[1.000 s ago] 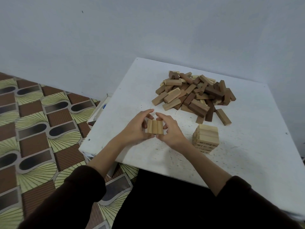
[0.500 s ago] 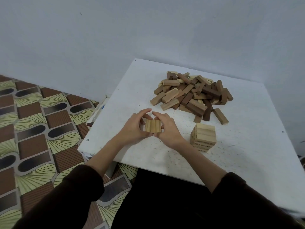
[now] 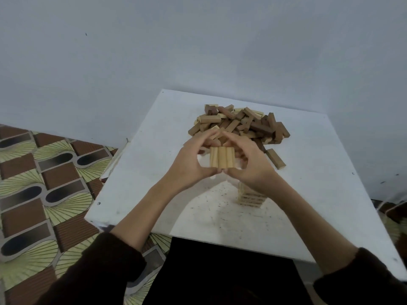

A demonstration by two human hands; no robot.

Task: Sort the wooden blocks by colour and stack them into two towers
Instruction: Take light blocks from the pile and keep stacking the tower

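The left hand (image 3: 187, 166) and right hand (image 3: 251, 168) are together, clamped from both sides on three blocks (image 3: 222, 157). The forefingers nearly meet over the far ends and the thumbs meet at the near ends. The three blocks are pale and lie side by side, flat faces up. Each has its long axis running near to far, so the row spans left to right between the palms. They seem to be held clear of the surface (image 3: 136, 183), in front of the near edge of the pile (image 3: 240, 126), though how high I cannot tell.

The step in hand looks like carrying a squared-up layer of pale blocks to the tower (image 3: 248, 198). The tower stands near and to the right, also pale, and is half hidden under the right wrist. How its top layer runs is hidden. The next move calls for bringing the row rightward and nearer, and probably turning it crosswise to the layer below. The row must then go down level with the squeeze kept even, so that no block slips out or knocks the tower.

The pile, mixed pale and dark, lies at the far middle of the surface. No dark tower shows, so most of the sorting seems left to do.
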